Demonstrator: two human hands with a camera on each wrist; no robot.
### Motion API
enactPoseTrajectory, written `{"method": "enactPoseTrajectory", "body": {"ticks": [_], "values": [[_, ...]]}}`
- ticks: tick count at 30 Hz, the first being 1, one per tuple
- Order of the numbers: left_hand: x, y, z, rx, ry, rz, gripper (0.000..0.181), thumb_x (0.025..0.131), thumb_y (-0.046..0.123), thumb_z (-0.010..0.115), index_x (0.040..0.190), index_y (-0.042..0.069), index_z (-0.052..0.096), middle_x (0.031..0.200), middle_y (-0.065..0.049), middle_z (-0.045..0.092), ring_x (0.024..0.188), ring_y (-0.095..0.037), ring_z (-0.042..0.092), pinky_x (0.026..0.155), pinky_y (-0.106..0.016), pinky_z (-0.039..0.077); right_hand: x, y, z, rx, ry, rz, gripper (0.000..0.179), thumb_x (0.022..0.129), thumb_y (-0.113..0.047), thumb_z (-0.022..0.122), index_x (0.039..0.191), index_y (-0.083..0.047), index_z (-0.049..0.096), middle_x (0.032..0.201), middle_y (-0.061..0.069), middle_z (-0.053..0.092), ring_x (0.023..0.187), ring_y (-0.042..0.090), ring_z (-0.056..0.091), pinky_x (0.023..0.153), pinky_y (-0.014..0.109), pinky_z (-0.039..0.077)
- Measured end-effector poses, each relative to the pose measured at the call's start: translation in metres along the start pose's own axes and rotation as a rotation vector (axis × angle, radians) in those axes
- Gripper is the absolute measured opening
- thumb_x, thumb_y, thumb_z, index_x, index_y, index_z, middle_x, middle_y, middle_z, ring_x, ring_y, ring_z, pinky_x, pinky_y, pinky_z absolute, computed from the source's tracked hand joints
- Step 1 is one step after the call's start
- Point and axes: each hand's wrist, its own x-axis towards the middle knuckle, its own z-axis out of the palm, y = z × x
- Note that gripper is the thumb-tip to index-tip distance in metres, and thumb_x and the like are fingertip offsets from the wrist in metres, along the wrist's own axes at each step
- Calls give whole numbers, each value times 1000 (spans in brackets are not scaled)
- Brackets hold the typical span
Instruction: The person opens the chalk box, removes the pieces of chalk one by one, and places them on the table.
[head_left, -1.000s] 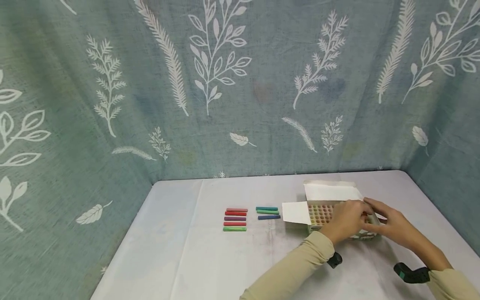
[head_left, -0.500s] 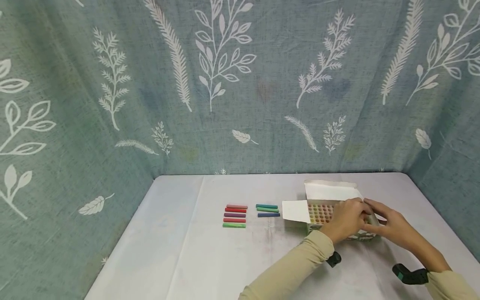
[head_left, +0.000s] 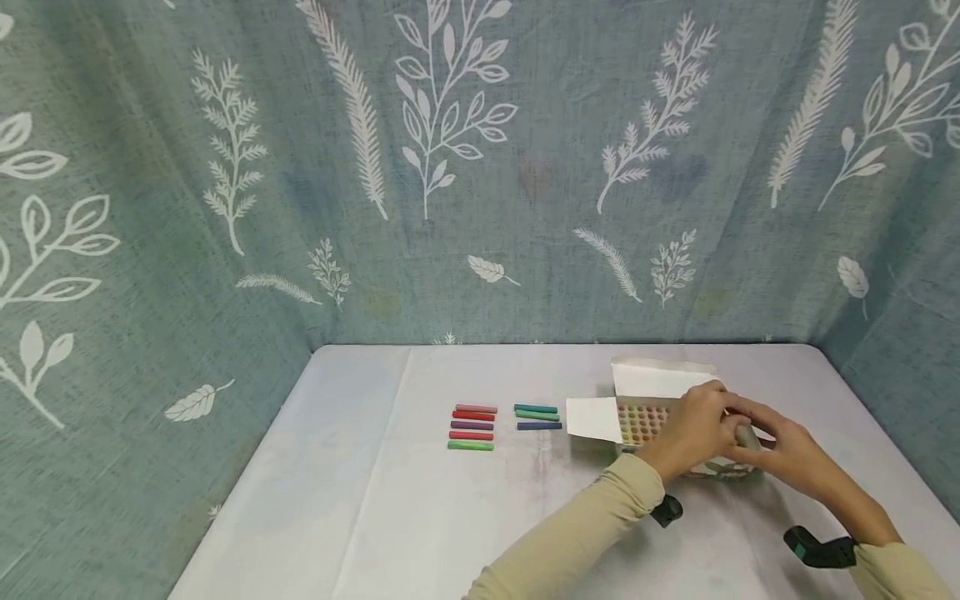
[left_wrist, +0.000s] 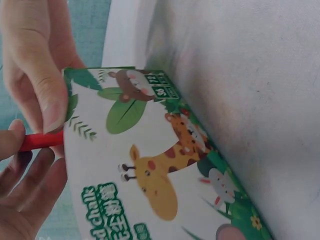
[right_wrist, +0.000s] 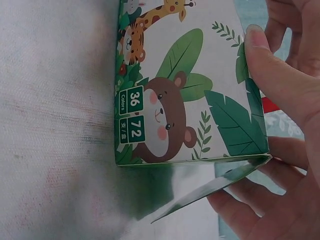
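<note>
An open chalk box (head_left: 720,469), printed with a giraffe and a bear, stands at the right of the table. Round tips of chalk sticks (head_left: 641,423) show inside it in rows. My left hand (head_left: 693,425) is over the box's right part, pinching a red chalk stick (left_wrist: 40,142) between thumb and fingers; the stick's far end is hidden behind the box front. My right hand (head_left: 787,446) grips the box's right end. Its thumb (right_wrist: 257,40) lies on the printed front, while other fingers reach behind the side flap (right_wrist: 210,190).
Several red, purple and green chalk sticks (head_left: 472,426) lie in a column left of the box. Beside them is a shorter group of teal, green and blue sticks (head_left: 537,415). The box's white left flap (head_left: 594,418) sticks out sideways, and its lid (head_left: 663,379) leans back.
My left hand has risen slightly over the box's right part. The right hand keeps its hold on the box end. The head view has shifted a little.
</note>
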Motion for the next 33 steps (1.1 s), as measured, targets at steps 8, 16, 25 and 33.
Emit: {"method": "enactPoseTrajectory", "body": {"ticks": [8, 16, 25, 33], "values": [[4, -8, -17, -92, 103, 31, 12, 92, 19, 64, 98, 13, 74, 87, 6, 59, 71, 6, 47, 61, -1, 36, 6, 0, -5, -8, -10, 4, 83, 85, -24, 72, 147, 3, 25, 143, 33, 31, 121, 54, 37, 86, 65, 41], [-9, -15, -36, -282, 173, 28, 12, 91, 16, 65, 97, 9, 73, 90, 4, 63, 79, 8, 51, 68, -2, 40, 6, 0, -2, -7, -35, 23, 83, 86, -27, 71, 147, 5, 24, 143, 35, 28, 121, 57, 34, 87, 67, 39], [-35, -31, -58, -419, 233, -23, 11, 88, 16, 68, 95, 8, 72, 89, 1, 64, 78, 9, 55, 71, -5, 44, 2, -3, 4, -27, -49, 101, 90, 85, -35, 71, 147, 7, 20, 142, 39, 25, 120, 60, 33, 88, 67, 38], [-54, -43, -69, -498, 216, -97, 9, 87, 13, 70, 94, 7, 72, 90, 1, 64, 79, 6, 56, 71, -9, 48, 2, -5, 2, -32, -54, 106, 90, 85, -35, 71, 146, 8, 20, 141, 40, 23, 120, 60, 32, 89, 67, 38]]}}
